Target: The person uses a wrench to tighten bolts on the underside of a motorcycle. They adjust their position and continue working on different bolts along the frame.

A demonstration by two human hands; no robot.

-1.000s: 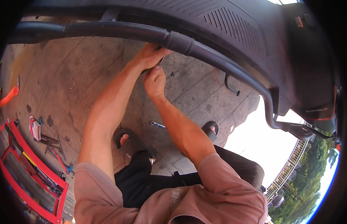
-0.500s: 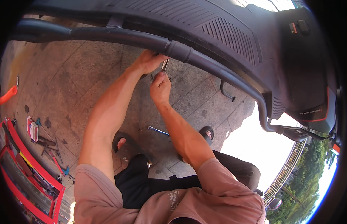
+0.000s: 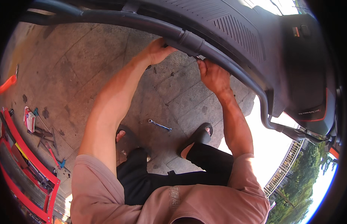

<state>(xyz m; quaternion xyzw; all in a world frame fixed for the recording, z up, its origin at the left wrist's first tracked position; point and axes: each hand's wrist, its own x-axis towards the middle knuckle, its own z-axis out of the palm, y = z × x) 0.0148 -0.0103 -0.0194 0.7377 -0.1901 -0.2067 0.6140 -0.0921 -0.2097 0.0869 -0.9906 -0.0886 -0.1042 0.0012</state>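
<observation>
Reaching under tube (image 3: pixel 147 25), carton (image 3: pixel 29 120) beside tools (image 3: pixel 42 133)

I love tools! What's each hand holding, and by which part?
Can't tell: the right hand hides its own grip, and the left hand passes under the black tube.

Floor (image 3: pixel 87 67): grey-brown slabs, seams and dark stains visible; right edge is blown out by sun. Wrench (image 3: pixel 160 125), blue/silver, lies flat mid-floor between two worn dark sandals (image 3: pixel 200 136). Toward the left edge: red-and-white box (image 3: pixel 29 118), loose cluster of hand tools (image 3: pixel 42 134) just beside it. Red metal frame (image 3: pixel 27 158) at lower-left corner.
</observation>
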